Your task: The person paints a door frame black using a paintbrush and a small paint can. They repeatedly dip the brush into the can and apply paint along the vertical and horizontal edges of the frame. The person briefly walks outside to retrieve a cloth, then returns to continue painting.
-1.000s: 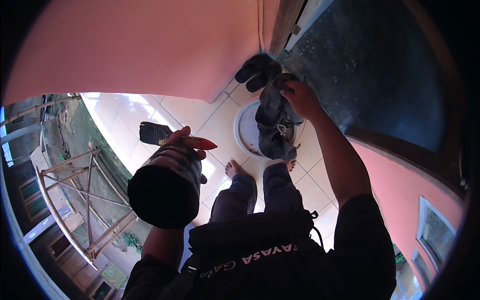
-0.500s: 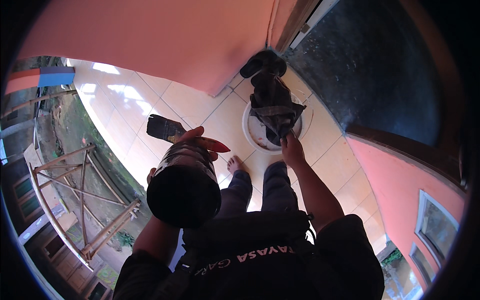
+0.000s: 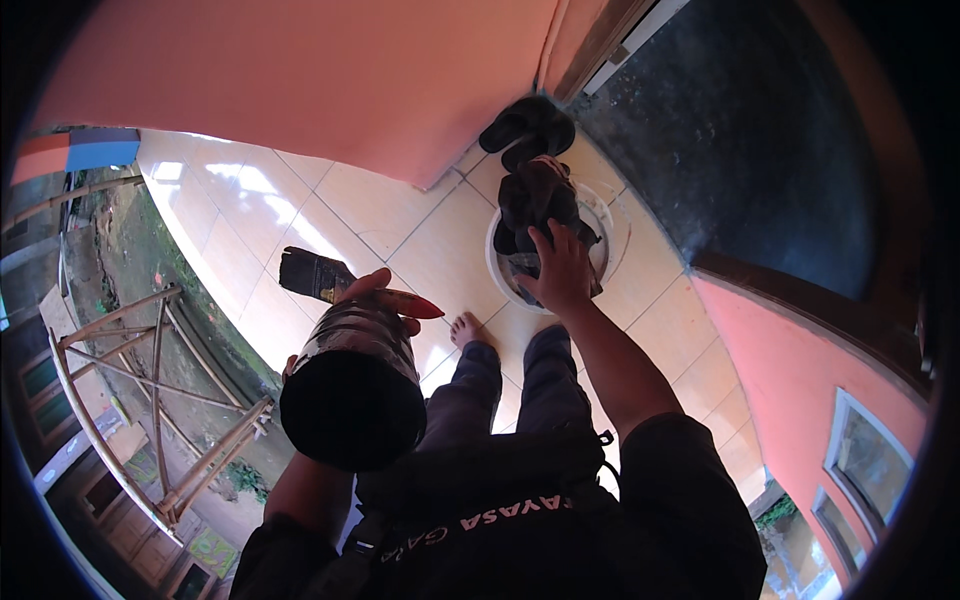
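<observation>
A dark paint can (image 3: pixel 355 405) with pale streaks on its side is gripped by my left hand (image 3: pixel 371 284). The same hand clasps a paintbrush (image 3: pixel 318 275) with dark bristles and a red-tipped handle across the can's far end. My right hand (image 3: pixel 563 268) has its fingers spread over a crumpled dark cloth (image 3: pixel 538 192). Whether the fingertips touch the cloth I cannot tell. This cloth lies bunched on a round white bucket (image 3: pixel 492 255), hiding most of its inside. The can's contents are out of sight.
Dark sandals (image 3: pixel 528 122) lie in the corner beyond the bucket. A pink wall (image 3: pixel 300 75) rises ahead, and a dark door-like panel (image 3: pixel 750 140) stands to the right. My bare foot (image 3: pixel 466 330) is on the tiled floor (image 3: pixel 400 225). Bamboo scaffolding (image 3: pixel 155 395) stands outside, left.
My right hand has let go of the cloth and spread its fingers. The cloth has slumped into a bunch on the bucket. The can and brush have shifted slightly left.
</observation>
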Demonstrator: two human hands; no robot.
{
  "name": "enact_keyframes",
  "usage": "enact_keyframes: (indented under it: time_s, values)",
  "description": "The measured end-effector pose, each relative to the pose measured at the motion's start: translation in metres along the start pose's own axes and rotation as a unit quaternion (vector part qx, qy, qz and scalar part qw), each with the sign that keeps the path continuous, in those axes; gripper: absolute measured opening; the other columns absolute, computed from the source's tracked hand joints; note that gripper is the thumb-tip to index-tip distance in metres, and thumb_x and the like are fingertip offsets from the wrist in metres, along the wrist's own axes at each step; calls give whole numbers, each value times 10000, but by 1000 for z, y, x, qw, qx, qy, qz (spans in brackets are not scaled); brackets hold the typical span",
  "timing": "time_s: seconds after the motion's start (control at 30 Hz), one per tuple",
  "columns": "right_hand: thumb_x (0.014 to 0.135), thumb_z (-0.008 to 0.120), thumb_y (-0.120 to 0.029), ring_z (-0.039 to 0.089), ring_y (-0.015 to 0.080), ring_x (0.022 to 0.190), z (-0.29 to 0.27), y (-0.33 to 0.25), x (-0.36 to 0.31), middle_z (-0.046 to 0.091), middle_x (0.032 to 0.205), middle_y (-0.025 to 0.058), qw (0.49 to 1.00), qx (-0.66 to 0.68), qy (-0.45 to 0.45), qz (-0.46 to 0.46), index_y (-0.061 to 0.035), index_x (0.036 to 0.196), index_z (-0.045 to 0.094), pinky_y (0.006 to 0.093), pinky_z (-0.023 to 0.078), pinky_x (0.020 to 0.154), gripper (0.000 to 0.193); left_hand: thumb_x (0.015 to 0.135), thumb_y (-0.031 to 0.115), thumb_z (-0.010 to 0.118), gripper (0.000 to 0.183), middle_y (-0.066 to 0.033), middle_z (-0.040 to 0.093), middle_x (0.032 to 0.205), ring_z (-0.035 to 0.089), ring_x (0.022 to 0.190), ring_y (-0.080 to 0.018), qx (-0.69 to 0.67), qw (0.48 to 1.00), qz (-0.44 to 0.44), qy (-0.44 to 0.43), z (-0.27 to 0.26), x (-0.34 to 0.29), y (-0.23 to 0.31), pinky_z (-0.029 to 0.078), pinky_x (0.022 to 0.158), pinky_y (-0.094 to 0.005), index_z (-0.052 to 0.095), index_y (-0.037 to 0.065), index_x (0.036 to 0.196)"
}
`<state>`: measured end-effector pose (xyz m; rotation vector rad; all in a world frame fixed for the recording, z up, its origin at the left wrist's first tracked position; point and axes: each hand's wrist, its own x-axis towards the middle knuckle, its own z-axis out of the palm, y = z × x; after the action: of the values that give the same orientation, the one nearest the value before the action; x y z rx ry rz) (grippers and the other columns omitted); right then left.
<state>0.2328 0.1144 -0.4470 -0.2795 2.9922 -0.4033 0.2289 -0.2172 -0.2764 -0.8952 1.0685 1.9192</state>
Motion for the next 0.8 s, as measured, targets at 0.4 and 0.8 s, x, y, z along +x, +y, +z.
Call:
enact_keyframes:
  time_s: [0.4, 0.8]
  values:
    - [857, 605, -12, 650, 303, 1043, -94, 50, 37, 659, 1119, 136, 943, 278, -163, 86, -100, 1232, 631, 364, 482, 951, 386, 918, 579, 543, 645, -123, 625, 872, 655, 581, -403, 47, 974, -180, 130, 9, -2, 27, 569, 506, -590, 683, -10, 1142]
    - [869, 618, -69, 622, 271, 1139, -163, 40, 26, 632, 1180, 122, 961, 75, -248, 101, -192, 1324, 595, 388, 463, 1009, 472, 952, 528, 513, 596, -175, 675, 977, 668, 663, -387, 63, 987, -111, 98, 5, -6, 19, 582, 507, -577, 662, -15, 1149]
